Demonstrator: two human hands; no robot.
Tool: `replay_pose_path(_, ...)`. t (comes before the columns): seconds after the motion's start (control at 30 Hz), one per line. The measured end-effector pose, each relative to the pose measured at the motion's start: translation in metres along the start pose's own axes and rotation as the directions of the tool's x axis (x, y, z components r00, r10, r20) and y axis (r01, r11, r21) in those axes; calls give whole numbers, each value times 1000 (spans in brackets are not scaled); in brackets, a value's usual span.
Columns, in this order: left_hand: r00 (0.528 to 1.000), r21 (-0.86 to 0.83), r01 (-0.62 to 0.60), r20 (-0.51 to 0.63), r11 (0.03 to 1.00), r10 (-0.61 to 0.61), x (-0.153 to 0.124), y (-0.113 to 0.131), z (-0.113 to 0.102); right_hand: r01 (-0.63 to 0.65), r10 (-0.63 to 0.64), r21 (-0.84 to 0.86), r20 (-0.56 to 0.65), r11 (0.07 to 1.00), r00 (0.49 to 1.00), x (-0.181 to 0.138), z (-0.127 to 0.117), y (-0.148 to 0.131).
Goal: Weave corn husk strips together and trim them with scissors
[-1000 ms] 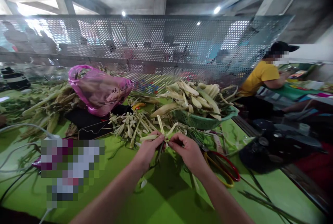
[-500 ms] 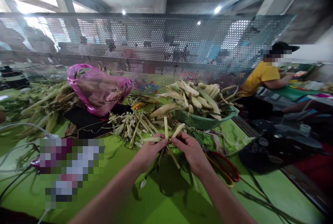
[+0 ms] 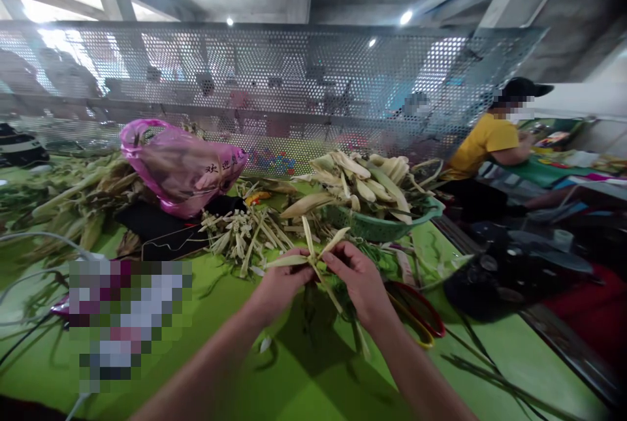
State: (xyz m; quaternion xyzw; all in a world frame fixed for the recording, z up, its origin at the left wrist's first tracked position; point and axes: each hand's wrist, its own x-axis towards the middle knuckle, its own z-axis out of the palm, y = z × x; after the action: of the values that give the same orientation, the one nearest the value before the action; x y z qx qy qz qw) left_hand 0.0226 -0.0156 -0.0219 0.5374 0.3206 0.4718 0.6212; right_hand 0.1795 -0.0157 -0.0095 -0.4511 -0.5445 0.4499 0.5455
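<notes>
Pale straw strips (image 3: 313,258), pink bag (image 3: 181,170)

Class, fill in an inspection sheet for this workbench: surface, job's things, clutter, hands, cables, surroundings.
Surface: green table, bare near the front edge.
Job's things: leaf strips, crossed, held above the table.
Clutter: pink bag, green basket of husks, scissors, pile of cut strips.
Hands: left hand and right hand both pinch the leaf strips.
Cables: white cable at far left.
Surroundings: perforated metal screen; person in a yellow shirt at right.
</notes>
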Motion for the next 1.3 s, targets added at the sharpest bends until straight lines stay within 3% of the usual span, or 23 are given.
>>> replay_pose_path(0.13,993,27,-67,-97,997,69,1,3,1,-63,64,-11,108,998,992,-4,6,-6)
replay_pose_path(0.23,995,5,-53,-87,999,53,0,3,0,-48,58,-65,165,997,985,-5,7,-5)
replay_pose_path(0.37,999,6,3,-41,1000,-3,-1,5,-3,16,3,-131,142,991,990,-4,7,-6)
replay_pose_path(0.47,998,22,50,-45,999,-49,-4,10,-4,83,-51,-272,123,959,991,-4,5,-8)
replay_pose_path(0.57,998,60,14,-63,998,-10,-7,14,-3,188,-156,-412,109,892,982,-5,3,-7)
replay_pose_path(0.7,995,141,-30,-92,989,44,-6,13,-2,286,-241,-480,156,829,958,-7,4,-5)
replay_pose_path(0.8,993,77,-25,-112,997,33,-5,11,-1,329,-283,-491,168,807,944,-9,7,-6)
replay_pose_path(0.9,995,-24,-17,-97,1000,15,-3,9,-3,306,-282,-466,122,830,952,-11,10,-8)
replay_pose_path(1.0,997,-35,-7,-74,999,5,-2,8,-6,150,-139,-312,59,938,989,-10,11,-8)
replay_pose_path(1.13,999,39,19,-34,999,-18,-2,7,-7,-6,8,-42,49,999,999,-6,10,-1)
replay_pose_path(1.3,998,192,12,61,981,-24,-4,8,-3,-25,25,-2,-53,1000,998,-2,6,7)
